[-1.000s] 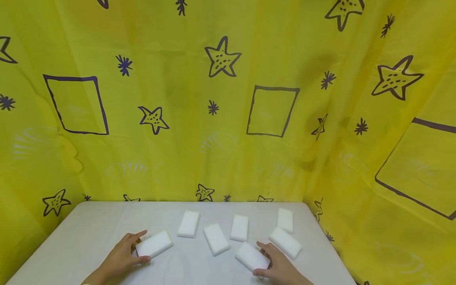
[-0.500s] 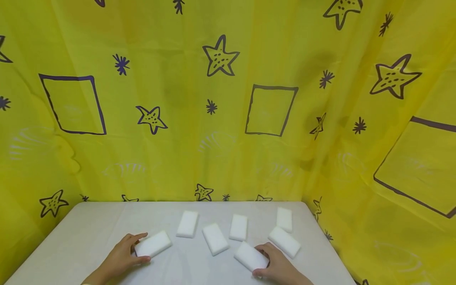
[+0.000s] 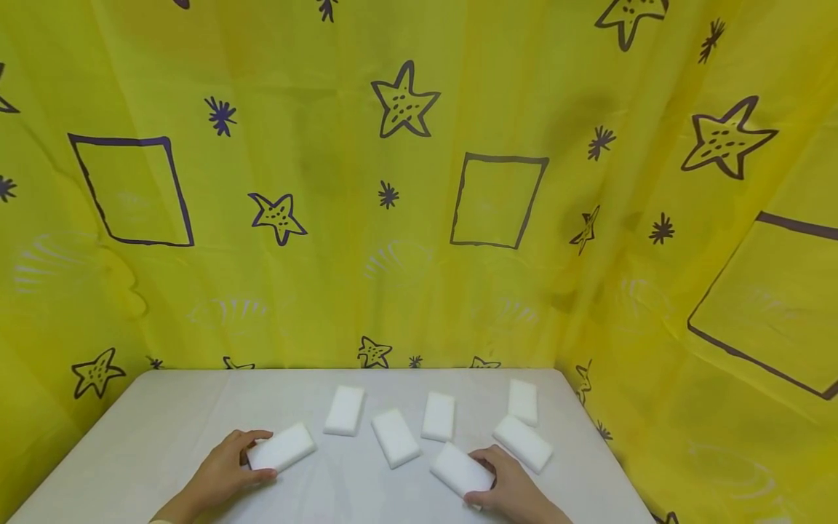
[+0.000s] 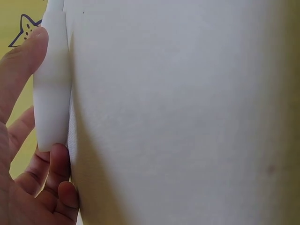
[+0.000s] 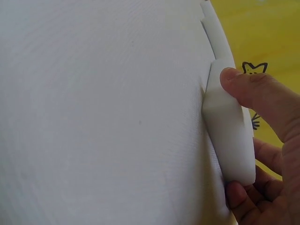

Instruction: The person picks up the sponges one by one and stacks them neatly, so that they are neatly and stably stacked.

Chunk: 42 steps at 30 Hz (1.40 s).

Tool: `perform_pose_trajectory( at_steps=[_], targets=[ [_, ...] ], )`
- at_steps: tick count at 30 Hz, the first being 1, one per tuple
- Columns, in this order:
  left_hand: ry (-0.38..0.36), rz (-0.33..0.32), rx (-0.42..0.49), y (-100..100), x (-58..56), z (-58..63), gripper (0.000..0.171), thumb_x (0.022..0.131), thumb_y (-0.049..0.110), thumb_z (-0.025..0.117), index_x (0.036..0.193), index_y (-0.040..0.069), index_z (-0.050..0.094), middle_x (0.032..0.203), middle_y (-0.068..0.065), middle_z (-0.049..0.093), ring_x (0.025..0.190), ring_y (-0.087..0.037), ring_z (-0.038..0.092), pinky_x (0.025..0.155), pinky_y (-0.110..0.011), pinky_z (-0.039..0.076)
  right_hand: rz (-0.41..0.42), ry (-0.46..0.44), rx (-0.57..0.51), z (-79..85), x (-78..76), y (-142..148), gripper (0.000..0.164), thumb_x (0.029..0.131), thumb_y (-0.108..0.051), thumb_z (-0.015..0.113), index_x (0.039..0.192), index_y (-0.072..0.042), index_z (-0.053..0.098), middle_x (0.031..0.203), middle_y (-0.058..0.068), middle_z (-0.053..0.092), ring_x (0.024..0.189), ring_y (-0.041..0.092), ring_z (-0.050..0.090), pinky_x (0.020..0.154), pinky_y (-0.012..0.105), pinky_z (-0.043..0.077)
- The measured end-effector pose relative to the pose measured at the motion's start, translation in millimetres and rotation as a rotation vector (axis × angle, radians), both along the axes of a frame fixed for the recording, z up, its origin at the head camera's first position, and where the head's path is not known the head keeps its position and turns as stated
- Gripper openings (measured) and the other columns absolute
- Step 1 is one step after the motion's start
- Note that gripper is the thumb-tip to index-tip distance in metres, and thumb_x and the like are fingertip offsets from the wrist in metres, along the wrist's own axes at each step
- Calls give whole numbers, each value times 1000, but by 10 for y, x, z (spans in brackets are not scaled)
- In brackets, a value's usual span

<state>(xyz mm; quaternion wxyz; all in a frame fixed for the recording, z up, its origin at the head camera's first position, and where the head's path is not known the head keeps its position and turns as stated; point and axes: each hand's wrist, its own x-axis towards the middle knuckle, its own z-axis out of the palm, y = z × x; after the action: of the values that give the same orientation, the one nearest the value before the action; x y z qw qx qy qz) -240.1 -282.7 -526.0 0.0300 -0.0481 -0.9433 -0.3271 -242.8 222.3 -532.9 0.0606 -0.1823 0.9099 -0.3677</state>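
Observation:
My left hand (image 3: 225,466) holds the near end of a white sponge (image 3: 284,447) at the left of the table, thumb on one long edge and fingers at the opposite side. In the left wrist view the thumb lies along that sponge (image 4: 52,89), with fingertips at its lower end. Nearer the middle, a second white sponge (image 3: 461,469) is gripped by my right hand (image 3: 513,484). The right wrist view has the thumb on top of this sponge (image 5: 229,126) and fingers curled under its end. Both sponges look low on the white surface; whether they touch it is unclear.
Several more white sponges lie beyond my hands: one upright to the left (image 3: 345,410), a tilted one (image 3: 396,437), another at centre (image 3: 438,416), and two close together at right (image 3: 522,442). Yellow star-patterned curtains (image 3: 327,291) surround the white table (image 3: 196,407).
My right index finger has bent down against its sponge, and my left index finger has come slightly lower. The sponges stay in place; the head view shifted slightly.

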Motion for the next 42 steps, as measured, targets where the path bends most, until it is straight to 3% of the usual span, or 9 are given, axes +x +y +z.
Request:
perform_pose_trajectory(
  at_steps=[12,20,42],
  targets=[
    [-29,9,0,2,-10,28,69,67,39,89,124,9,64,98,-3,55,79,-15,45,64,-22,37,-27,-30,6,33,7,-32,65,73,-44,84,122,-7,60,109,-2,58,93,11,53,79,27,49],
    [-13,-10,8,0,-4,7,70,68,39,88,124,6,64,91,-2,50,73,-11,41,62,-22,36,-41,-66,15,50,5,-41,67,73,-44,85,123,-6,60,112,0,59,96,16,53,81,32,50],
    [14,-45,44,41,57,50,66,66,35,90,120,6,65,97,-3,54,69,-5,41,60,-21,38,-37,-77,23,77,2,-34,67,74,-40,85,123,-4,59,113,2,59,95,17,54,82,37,51]
  ],
)
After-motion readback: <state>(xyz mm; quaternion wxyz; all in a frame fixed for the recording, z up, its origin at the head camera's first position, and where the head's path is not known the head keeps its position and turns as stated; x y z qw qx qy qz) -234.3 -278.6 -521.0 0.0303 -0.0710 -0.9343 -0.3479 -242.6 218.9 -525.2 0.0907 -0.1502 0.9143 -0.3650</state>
